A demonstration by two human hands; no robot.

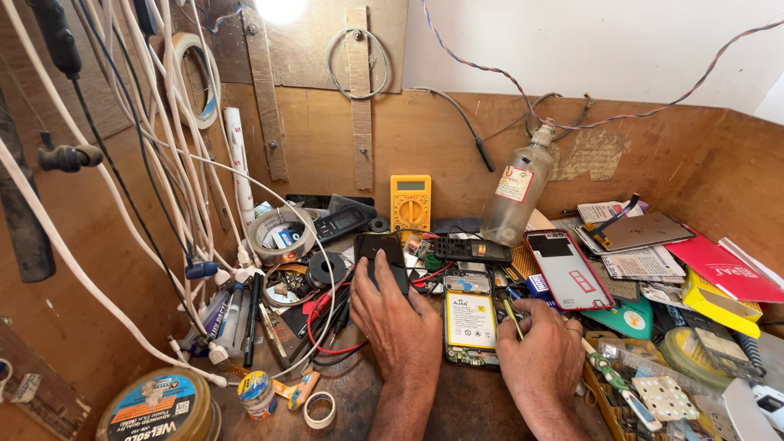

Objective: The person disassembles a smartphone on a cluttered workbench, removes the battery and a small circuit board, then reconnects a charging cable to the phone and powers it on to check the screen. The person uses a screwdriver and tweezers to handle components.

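An opened phone (470, 318) with its white battery showing lies flat on the wooden bench between my hands. My left hand (398, 320) rests on a black phone part (380, 250) just left of it, fingers spread over the part. My right hand (538, 347) sits at the phone's right edge and grips a thin yellow-handled tool (512, 317), whose tip points at the phone's upper right side.
A yellow multimeter (410, 202) and a clear bottle (516, 196) stand at the back. A red-framed phone (567, 268), papers and boxes lie right. White cables (163, 163) hang left; tape rolls (278, 233), tins (159, 406) and red leads (322, 314) crowd the left.
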